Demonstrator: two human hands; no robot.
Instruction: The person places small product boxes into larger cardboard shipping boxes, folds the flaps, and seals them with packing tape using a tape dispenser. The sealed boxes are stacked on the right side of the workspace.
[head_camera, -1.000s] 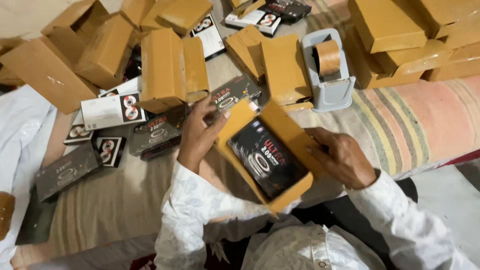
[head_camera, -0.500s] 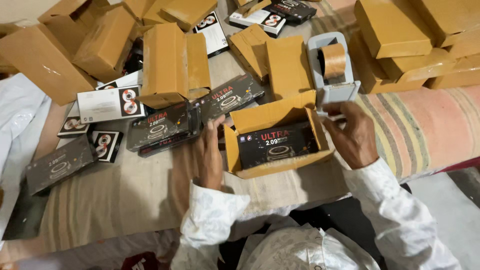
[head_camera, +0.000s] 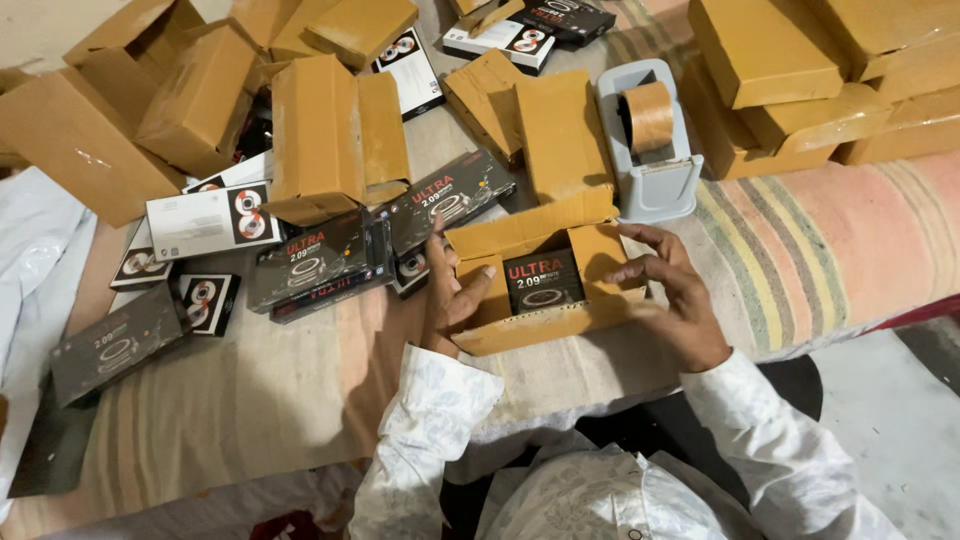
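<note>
**Open carton held between both hands on a cloth-covered surface**

A beige cloth (head_camera: 250, 400) is covering the work surface, giving way toward the right edge to a striped blanket (head_camera: 820, 240) in pink, yellow and green. A strip of grey floor (head_camera: 900, 400) is showing past the near right corner.

Near the middle of the near edge, a small brown cardboard carton (head_camera: 540, 290) is sitting with its flaps standing open. A black product box (head_camera: 545, 283) with red lettering and a ring-shaped picture is lying inside it, face up.

The left hand (head_camera: 450, 290) is pressing against the carton's left end, fingers curled, thumb resting on the inner left flap. The right hand (head_camera: 675, 295) is cupping the right end, fingers spread and bent over the right flap, thumb along the front wall. Both hands are gripping the carton between them; white patterned sleeves are covering both forearms.

Just behind the carton, a grey tape dispenser (head_camera: 655, 150) is standing with a brown tape roll (head_camera: 650, 115) upright in it. To the left, several dark product boxes (head_camera: 320, 260) are lying flat, overlapping, with white boxes (head_camera: 205, 220) farther left. Empty folded cartons (head_camera: 330, 135) are crowding the far left corner. Closed brown cartons (head_camera: 800, 60) are stacked at the far right corner.
</note>
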